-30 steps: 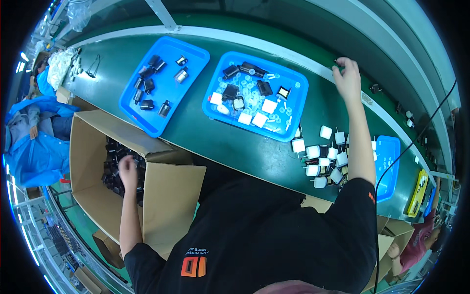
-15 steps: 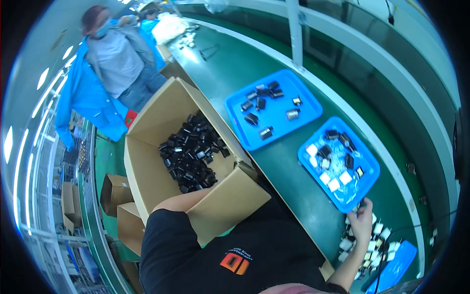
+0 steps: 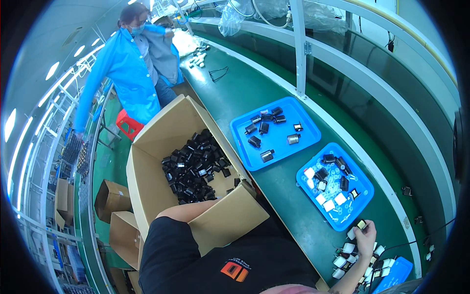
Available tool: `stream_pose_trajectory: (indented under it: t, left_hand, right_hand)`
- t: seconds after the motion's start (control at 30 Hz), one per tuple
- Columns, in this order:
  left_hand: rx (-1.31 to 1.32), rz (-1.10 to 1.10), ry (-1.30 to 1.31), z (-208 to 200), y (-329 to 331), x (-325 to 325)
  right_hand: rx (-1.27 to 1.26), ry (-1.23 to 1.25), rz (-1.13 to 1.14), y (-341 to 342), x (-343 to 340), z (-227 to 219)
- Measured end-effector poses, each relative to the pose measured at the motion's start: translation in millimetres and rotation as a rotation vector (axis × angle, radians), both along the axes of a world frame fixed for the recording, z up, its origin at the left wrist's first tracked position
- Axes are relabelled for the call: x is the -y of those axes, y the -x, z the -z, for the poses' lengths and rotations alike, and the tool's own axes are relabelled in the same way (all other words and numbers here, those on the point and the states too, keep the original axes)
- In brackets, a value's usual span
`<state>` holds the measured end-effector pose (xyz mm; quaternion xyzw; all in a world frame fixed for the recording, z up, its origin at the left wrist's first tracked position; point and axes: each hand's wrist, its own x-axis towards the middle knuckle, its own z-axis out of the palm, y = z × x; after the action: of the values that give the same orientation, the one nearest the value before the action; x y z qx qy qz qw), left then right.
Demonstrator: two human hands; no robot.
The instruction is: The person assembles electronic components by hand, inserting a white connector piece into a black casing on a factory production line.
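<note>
My left forearm reaches into a large open cardboard box (image 3: 147, 181); my left hand is hidden behind the near flap. Many small black block-shaped parts (image 3: 193, 169) lie heaped in the box. On the green bench, my right hand (image 3: 364, 239) pinches a small dark block with a yellowish face (image 3: 361, 224). Below that hand lies a pile of white and black blocks (image 3: 349, 248). Just beyond it is a blue tray (image 3: 302, 185) holding black parts, white squares and small clear discs.
Farther along the bench, a second blue tray (image 3: 245, 158) carries several black and metallic parts. A blue tray (image 3: 399, 272) and a cable lie by the pile. Smaller cartons (image 3: 111, 202) and a red stool (image 3: 128, 125) stand left. A masked person in a blue coat (image 3: 128, 83) stands beyond the box.
My right hand has moved from the near blue tray's corner to just below it, with the small block in its fingers. The view has tilted; the other person has pulled on more of the coat.
</note>
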<state>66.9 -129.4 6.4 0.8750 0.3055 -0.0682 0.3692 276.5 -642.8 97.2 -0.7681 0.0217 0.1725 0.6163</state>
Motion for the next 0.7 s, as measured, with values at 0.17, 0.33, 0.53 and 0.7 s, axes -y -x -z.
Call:
stream_pose_trajectory:
  t: [0.17,0.33,0.53,0.7]
  left_hand:
    - [-0.083,0.090,0.028,-7.7,8.4,-17.6]
    - [0.074,0.094,0.029,-46.9,32.5,-70.7]
    - [0.851,-0.015,0.329,-193.6,-12.1,-36.5]
    - [0.940,0.597,0.646,-221.3,-70.3,55.8]
  right_hand:
    - [0.112,0.221,-0.134,3.8,0.8,2.9]
    - [0.054,-0.237,0.037,5.3,15.6,-30.8]
    - [0.114,-0.831,0.014,22.4,-0.2,-41.3]
    - [0.333,-0.892,-0.053,26.0,-92.6,-82.3]
